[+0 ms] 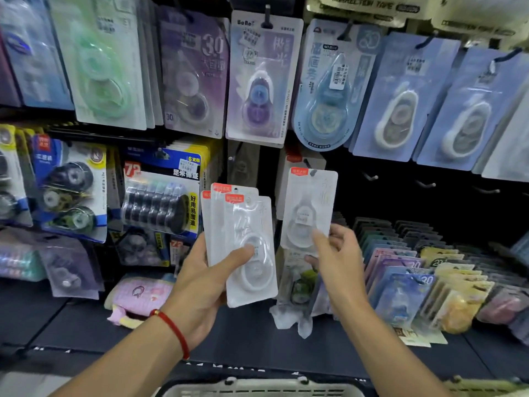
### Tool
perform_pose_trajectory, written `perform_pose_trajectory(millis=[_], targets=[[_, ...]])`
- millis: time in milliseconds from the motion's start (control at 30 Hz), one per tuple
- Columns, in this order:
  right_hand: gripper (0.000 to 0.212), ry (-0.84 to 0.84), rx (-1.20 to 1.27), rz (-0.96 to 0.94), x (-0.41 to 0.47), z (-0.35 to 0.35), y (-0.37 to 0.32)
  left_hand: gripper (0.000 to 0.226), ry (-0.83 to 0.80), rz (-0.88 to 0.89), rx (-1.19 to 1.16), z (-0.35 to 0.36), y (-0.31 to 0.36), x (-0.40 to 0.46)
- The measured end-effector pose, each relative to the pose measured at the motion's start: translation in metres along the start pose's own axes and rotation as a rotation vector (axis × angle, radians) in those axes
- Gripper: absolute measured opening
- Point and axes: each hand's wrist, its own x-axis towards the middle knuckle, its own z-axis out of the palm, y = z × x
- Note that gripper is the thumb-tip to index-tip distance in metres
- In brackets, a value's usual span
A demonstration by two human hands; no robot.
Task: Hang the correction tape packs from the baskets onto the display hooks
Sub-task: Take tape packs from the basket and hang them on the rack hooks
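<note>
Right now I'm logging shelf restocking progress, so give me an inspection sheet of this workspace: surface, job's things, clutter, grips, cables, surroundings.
Surface: dark shelf below the hanging display.
Job's things: stack of white packs in the left hand; single white pack held up by the right hand; basket rim at the bottom edge.
Clutter: pink pouch and crumpled clear wrapper on the shelf.
Grips: left hand grips the stack, thumb across the front; right hand pinches the single pack's lower end.
Cables: nothing seen.
Surroundings: bare hooks to the right; hung packs above; rows of coloured packs lower right.
</note>
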Motion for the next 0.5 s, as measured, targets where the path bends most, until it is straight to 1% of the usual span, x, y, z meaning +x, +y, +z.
perform_pose_trajectory(millis=[67, 100, 167, 200, 233, 267, 300, 333, 367, 433, 500], targets=[[0.045, -0.014, -0.076, 0.115, -0.002, -0.002, 0.008, 0.057, 0.004, 0.001, -0.005, -0.002, 0.0, -0.001], [0.041, -0.034, -0.101, 0.154, -0.004, -0.002, 0.007, 0.056, -0.001, 0.0, -0.008, -0.003, 0.0, -0.002], [0.022, -0.137, -0.119, 0.146, -0.011, -0.001, 0.002, 0.056, -0.021, -0.007, -0.012, -0.004, -0.001, -0.003], [0.017, -0.236, -0.102, 0.104, -0.018, 0.001, -0.003, 0.056, -0.032, -0.012, -0.013, -0.004, -0.001, -0.004], [0.021, -0.349, -0.073, 0.061, -0.026, 0.005, -0.009, 0.057, -0.041, -0.016, -0.013, -0.004, -0.002, -0.004], [0.031, -0.45, -0.065, 0.035, -0.036, 0.008, -0.014, 0.058, -0.05, -0.021, -0.012, -0.003, -0.002, -0.005], [0.042, -0.516, -0.083, 0.017, -0.045, 0.011, -0.018, 0.059, -0.058, -0.025, -0.011, -0.002, -0.002, -0.005], [0.049, -0.542, -0.105, 0.003, -0.052, 0.014, -0.021, 0.06, -0.063, -0.027, -0.012, -0.001, -0.001, -0.005], [0.052, -0.54, -0.117, -0.002, -0.057, 0.015, -0.024, 0.062, -0.064, -0.026, -0.015, 0.0, -0.001, -0.005], [0.047, -0.511, -0.075, 0.025, -0.062, 0.016, -0.029, 0.064, -0.061, -0.023, -0.025, 0.0, -0.001, -0.006], [0.042, -0.487, -0.009, 0.034, -0.063, 0.012, -0.034, 0.061, -0.065, -0.031, -0.029, 0.0, 0.0, -0.007]])
